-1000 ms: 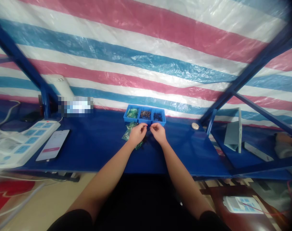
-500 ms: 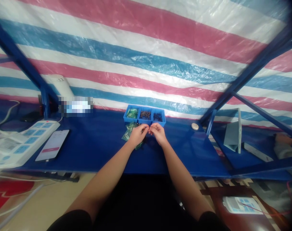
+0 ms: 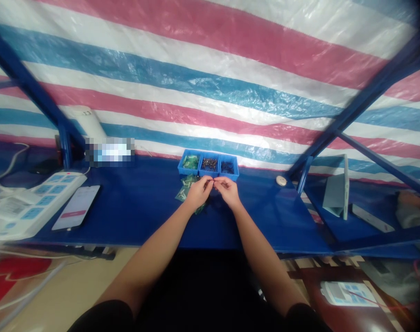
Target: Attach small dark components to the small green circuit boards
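Observation:
My left hand point(image 3: 197, 192) and my right hand point(image 3: 228, 190) meet fingertip to fingertip over the blue table, both closed in a pinch. Whatever lies between the fingertips is too small to make out. Just behind them stand three joined blue bins: the left bin holds green packets point(image 3: 190, 162), the middle one small dark and shiny metallic parts point(image 3: 209, 164), the right one black parts point(image 3: 227, 168). More green packets point(image 3: 183, 191) lie on the table beside and partly under my left hand.
On the left of the blue table point(image 3: 127, 207) are a phone point(image 3: 76, 207) and a white power strip point(image 3: 40, 205). A round pale object point(image 3: 281, 180) lies at right. Past the blue frame stands a tablet point(image 3: 345, 186), near another person's hand point(image 3: 411, 199).
The hands keep nearly the same place and pinch, with only a slight shift of the fingers. The whole view has moved very slightly.

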